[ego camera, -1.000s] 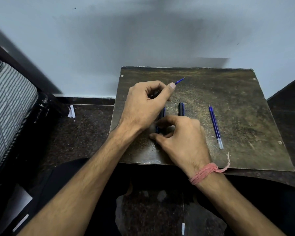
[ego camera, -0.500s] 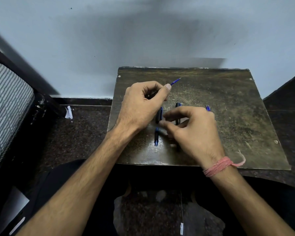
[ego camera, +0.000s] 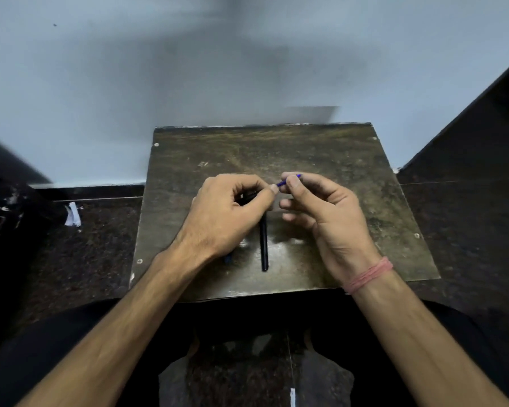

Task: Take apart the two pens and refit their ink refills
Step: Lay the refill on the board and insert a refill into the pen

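above the board [ego camera: 350, 177], both hands' fingers pinch the blue refill [ego camera: 282, 183]; left hand [ego camera: 227, 212], right hand [ego camera: 329, 210].

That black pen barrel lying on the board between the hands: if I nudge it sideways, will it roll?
Probably: the black barrel looks round and smooth, and the board looks hard and glossy. It is slim, so likely light and easy to flick. A clip might stop it, but I cannot see one.

A worn, dark brown board [ego camera: 276, 148] lies flat, its far edge against a pale blue-grey wall [ego camera: 188, 69]. Beneath and around the board runs a dark speckled floor [ego camera: 94, 236]. Left of the board lies a white scrap [ego camera: 72, 214], perhaps paper. Right of the board rises a dark panel [ego camera: 476, 127].
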